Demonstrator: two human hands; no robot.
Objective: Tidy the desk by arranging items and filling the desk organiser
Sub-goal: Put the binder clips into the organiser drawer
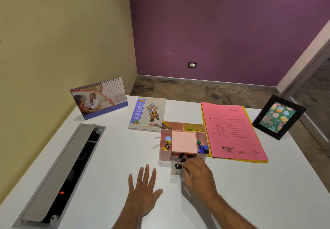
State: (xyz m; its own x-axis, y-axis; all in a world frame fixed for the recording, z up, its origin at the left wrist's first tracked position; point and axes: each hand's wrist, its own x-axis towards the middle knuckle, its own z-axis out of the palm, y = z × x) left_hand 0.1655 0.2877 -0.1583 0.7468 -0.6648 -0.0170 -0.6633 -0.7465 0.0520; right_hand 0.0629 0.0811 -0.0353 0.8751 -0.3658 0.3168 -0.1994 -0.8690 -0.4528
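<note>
Desk organiser [165, 154] sits mid-desk [110, 157], w/ notebook [147, 114] just behind it to the left and folder [232, 130] just beside it on the right. Calendar [99, 98] stands at back left, photo frame [279, 117] at back right beyond the folder, cable tray [59, 171] runs along the left edge. In front of the organiser: right hand [200, 173] at its open drawer [175, 170] w/ binder clips [178, 164] inside, left hand [143, 189] flat on the desk, just left of the drawer.
</note>
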